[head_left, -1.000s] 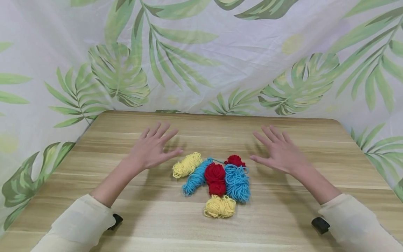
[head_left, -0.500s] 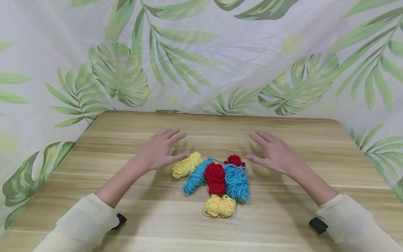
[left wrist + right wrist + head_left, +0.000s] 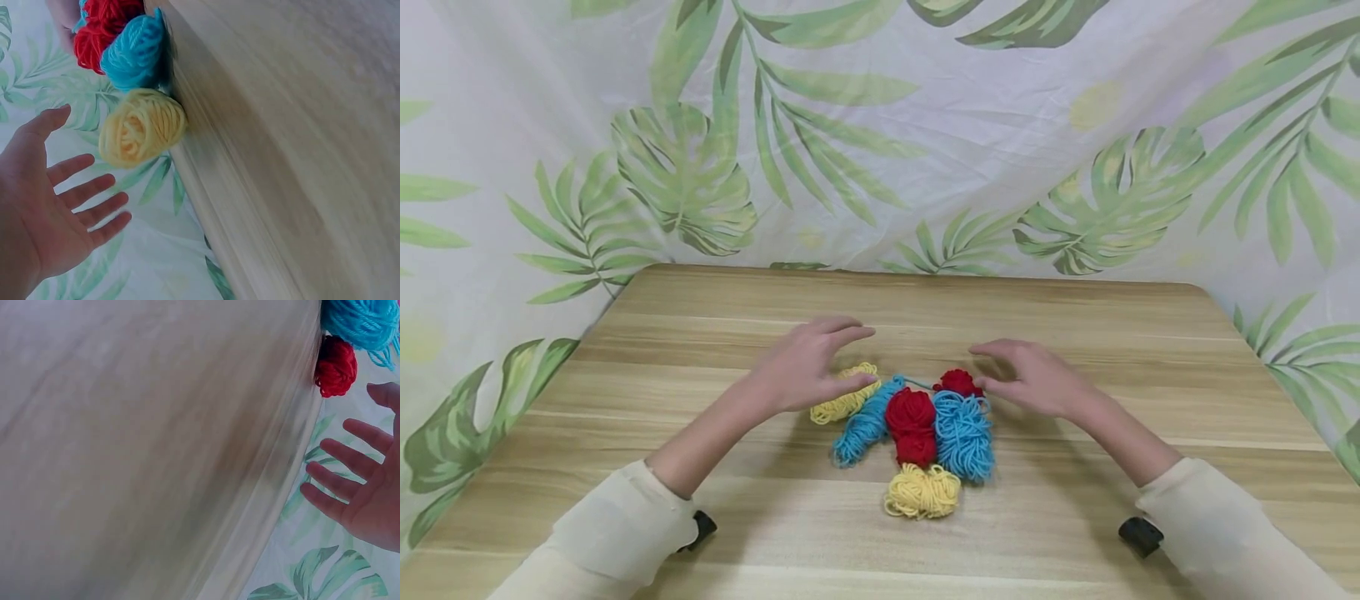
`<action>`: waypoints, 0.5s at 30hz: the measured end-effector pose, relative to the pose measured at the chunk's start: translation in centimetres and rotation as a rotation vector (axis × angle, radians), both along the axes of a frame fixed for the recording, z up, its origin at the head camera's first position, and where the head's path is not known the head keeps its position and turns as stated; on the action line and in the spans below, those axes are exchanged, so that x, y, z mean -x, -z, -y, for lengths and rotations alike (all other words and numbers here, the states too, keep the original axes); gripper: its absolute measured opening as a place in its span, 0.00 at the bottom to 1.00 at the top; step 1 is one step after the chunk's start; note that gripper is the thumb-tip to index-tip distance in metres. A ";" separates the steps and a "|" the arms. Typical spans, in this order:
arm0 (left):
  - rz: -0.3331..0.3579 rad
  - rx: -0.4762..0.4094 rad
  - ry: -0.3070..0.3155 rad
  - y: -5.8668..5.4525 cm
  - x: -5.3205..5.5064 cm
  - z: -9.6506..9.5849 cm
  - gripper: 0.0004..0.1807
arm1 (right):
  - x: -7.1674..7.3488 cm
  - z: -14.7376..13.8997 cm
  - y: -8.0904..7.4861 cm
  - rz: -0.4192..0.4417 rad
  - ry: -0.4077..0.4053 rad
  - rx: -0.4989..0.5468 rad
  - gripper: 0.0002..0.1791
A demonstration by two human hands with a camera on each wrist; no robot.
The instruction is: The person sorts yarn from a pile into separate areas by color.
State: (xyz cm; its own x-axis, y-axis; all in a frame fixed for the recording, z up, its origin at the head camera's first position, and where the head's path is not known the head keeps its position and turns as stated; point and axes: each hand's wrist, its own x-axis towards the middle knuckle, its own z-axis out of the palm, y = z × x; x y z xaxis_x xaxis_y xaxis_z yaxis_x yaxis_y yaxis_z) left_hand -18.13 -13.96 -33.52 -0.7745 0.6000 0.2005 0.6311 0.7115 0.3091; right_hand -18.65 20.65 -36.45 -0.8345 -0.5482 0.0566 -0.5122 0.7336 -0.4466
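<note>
Yellow skeins (image 3: 923, 492) plump, loosely looped; blue skeins (image 3: 964, 437), one slim and slanted, one bulky and shaggy; red skeins (image 3: 913, 427) deep, compact. Cluster on wood-grain surface (image 3: 1037, 533), lower middle of frame. My left hand (image 3: 801, 367) near upper-left yellow, right hand (image 3: 1037, 379) near upper red, fingers apart.

Left hand (image 3: 805, 364) and right hand (image 3: 1037, 380) hover apart — fingers (image 3: 92, 190) loosely extended (thumbs (image 3: 45, 123) spread).

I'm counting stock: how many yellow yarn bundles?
2: the leftmost yellow bundle, partly behind the left hand in the head view, and the nearest yellow bundle, in front of a red bundle.
</note>
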 end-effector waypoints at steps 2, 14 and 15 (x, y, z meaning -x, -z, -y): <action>0.028 -0.032 0.008 0.1 0.0 -0.3 0.35 | 0.0 0.2 0.0 0.007 -0.008 0.017 0.27; 0.138 -0.162 0.106 0.6 -0.2 -1.5 0.30 | 0.7 0.5 0.5 0.030 -0.145 0.090 0.26; 0.144 -0.165 0.111 0.6 -0.2 -1.6 0.30 | 0.8 0.4 0.5 0.035 -0.157 0.093 0.26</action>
